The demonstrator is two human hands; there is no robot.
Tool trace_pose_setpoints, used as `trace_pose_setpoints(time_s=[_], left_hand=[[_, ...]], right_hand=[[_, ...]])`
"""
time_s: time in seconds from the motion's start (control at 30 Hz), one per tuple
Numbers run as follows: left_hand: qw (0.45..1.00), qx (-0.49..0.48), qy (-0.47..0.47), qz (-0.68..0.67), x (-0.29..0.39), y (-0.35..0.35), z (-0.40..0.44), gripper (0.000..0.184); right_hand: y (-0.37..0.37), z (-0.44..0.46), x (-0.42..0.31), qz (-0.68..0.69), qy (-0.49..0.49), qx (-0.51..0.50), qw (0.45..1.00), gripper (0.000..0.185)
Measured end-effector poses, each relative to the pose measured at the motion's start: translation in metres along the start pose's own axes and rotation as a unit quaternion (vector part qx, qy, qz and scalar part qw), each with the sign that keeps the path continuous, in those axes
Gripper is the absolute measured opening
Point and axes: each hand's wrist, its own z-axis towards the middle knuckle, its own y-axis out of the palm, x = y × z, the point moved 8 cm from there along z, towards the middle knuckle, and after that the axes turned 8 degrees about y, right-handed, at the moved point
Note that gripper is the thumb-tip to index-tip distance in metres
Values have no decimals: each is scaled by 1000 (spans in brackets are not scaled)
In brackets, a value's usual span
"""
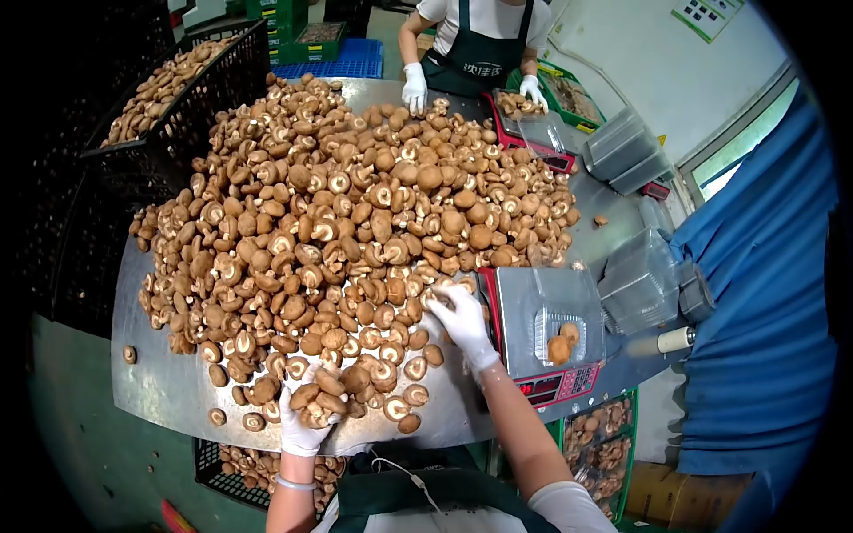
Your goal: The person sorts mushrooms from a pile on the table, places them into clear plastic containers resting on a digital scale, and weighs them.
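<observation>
My gloved left hand (306, 425) is cupped around several shiitake mushrooms (317, 397) at the near edge of the steel table. At the right side of the large mushroom pile (355, 204), my gloved right hand (464, 327) has its fingers curled around a brown mushroom, partly hidden by the glove. Just right of that hand is a red digital scale (546, 386) with a steel plate. On the plate sits a clear plastic tray (544, 355) with two mushrooms (562, 345) in it.
Across the steel table (133, 306), a co-worker (484, 53) in white gloves works beside a second scale (560, 162). Stacked clear trays (641, 280) stand at right. A black crate (160, 147) of mushrooms is at left; below the table are a black basket (209, 471) and green crate (629, 453).
</observation>
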Motion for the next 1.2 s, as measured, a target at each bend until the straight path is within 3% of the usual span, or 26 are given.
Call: trace_pose_setpoints(time_s=[0.03, 0.07, 0.13, 0.17, 0.2, 0.27, 0.33, 0.4, 0.47, 0.53, 0.6, 0.63, 0.67, 0.7, 0.73, 0.8, 0.87, 0.93, 0.97, 1.0, 1.07, 1.17, 1.2], left_hand=[[999, 30, 21, 38, 4, -7, 3, 75], [999, 27, 23, 39, 3, 3, 7, 75], [990, 30, 40, 133, 0, 26, 16, 76], [992, 47, 49, 107, -3, 31, 19, 76], [994, -29, 18, 104, -7, 39, 24, 76], [993, -1, 14, 114, -10, 34, 27, 76], [994, 1, 13, 105, -9, 25, 27, 75], [992, -20, 21, 119, -6, 39, 27, 75], [991, -41, 29, 128, 1, 40, 26, 76], [991, 2, 42, 128, 7, 30, 27, 76], [991, -8, 33, 129, 9, 27, 29, 75], [990, -8, 31, 139, 10, 24, 31, 76], [988, -8, 30, 149, 9, 23, 34, 76], [988, -11, 26, 150, 8, 25, 38, 76], [988, -20, 21, 150, 5, 28, 41, 76], [988, -32, 17, 151, -1, 37, 45, 77], [982, -41, 13, 185, -5, 47, 47, 82], [982, -30, 20, 186, -3, 51, 46, 82], [983, -25, 27, 178, -2, 50, 47, 82], [984, -19, 33, 172, -2, 49, 47, 82], [984, -16, 20, 176, 2, 41, 46, 81], [985, -18, 11, 171, 1, 37, 48, 79], [987, -15, 14, 161, 2, 39, 49, 77]], right_hand=[[4, 16, -8, 59, -64, 55, 995, 33], [9, 32, -24, 95, -34, 31, 994, 35], [29, 67, -37, 100, -72, 78, 989, 38], [38, 80, -41, 66, -98, 97, 988, 40], [46, 88, -45, 33, -124, 116, 985, 41], [60, 98, -33, -19, -87, 117, 989, 35], [75, 103, -2, 211, 32, 3, 977, 26], [58, 81, -8, 364, 39, -60, 929, 26], [42, 66, 1, 538, 143, -75, 828, 25], [25, 72, 17, 603, 189, -107, 768, 27], [-6, 94, 21, 558, 158, -88, 810, 28], [-25, 111, 12, 415, 72, 0, 907, 28], [-38, 124, 2, 252, -17, 87, 964, 28], [-52, 131, -12, 23, -81, 183, 980, 39], [-49, 135, -16, -127, -81, 210, 966, 49], [-22, 149, 6, -297, 15, 87, 951, 53], [-30, 155, 15, -221, 17, 102, 970, 52], [-37, 166, 40, 78, 85, 75, 990, 51], [-42, 173, 41, 122, 45, 84, 988, 52], [-55, 169, 13, 114, -34, 146, 982, 51], [-71, 170, -39, -24, -97, 195, 976, 49], [-49, 205, -71, -292, -150, 192, 925, 52], [-32, 212, -77, -369, -163, 145, 903, 52]])
